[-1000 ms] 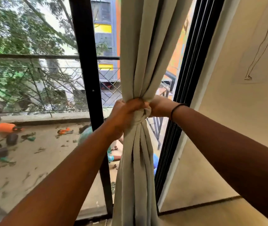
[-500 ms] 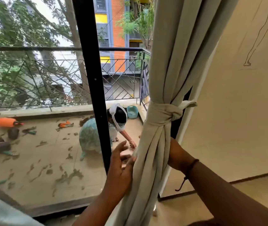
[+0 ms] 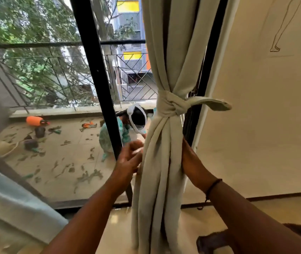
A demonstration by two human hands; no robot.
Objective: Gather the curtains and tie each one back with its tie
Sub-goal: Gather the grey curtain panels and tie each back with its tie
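The beige curtain (image 3: 166,52) is hanging in front of the black door frame (image 3: 94,70), beside the cream wall (image 3: 265,116). It is gathered into one narrow bundle and its tie (image 3: 171,105), of the same cloth, is going around it in the middle. The tie is closed with a knot, and one loose end is sticking out flat toward the wall. Above the knot the cloth is spreading wide; below it, long soft folds are falling down to the floor.

The left hand (image 3: 129,160) is staying at the left edge of the folds, below the knot. Its fingers are loosely bent and blurred, and I cannot tell if they are pinching the cloth. The right hand (image 3: 192,160) is lying flat against the right side of the bundle, fingers straight and pointing up, only pressing the cloth. A dark cord (image 3: 213,186) is sitting on the right wrist.

Behind the glass, a person in green clothes (image 3: 113,136) is bending down on the balcony floor (image 3: 63,162), near the metal railing (image 3: 36,46).
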